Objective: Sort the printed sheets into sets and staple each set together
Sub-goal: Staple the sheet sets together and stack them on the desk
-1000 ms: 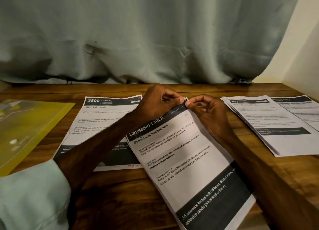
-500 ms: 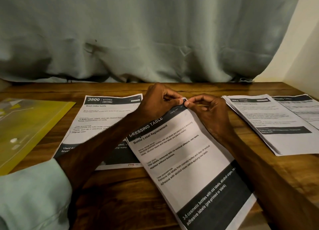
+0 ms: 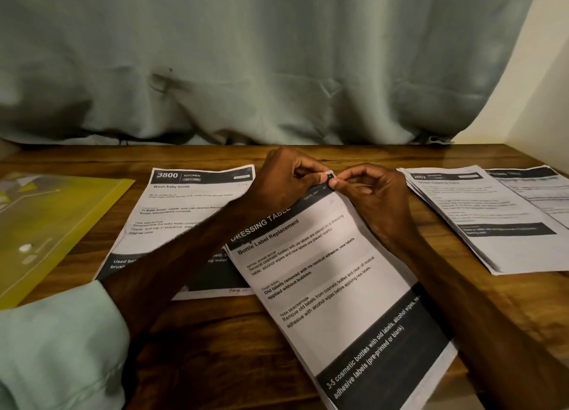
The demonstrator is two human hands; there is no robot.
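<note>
Pinches the far corner of the Dressing Table set [image 3: 332,271], tilted on the table [image 3: 215,342] and overlapping the Kitchen sheet [image 3: 184,212], in curled fingertips of left hand [image 3: 286,180] and right hand [image 3: 380,200]; risks tearing that corner or skewing pages if tugged unevenly.

Matt paper sheets [image 3: 332,274] lie on a glossy wooden table [image 3: 215,332] beside a shiny plastic folder [image 3: 52,224].
</note>
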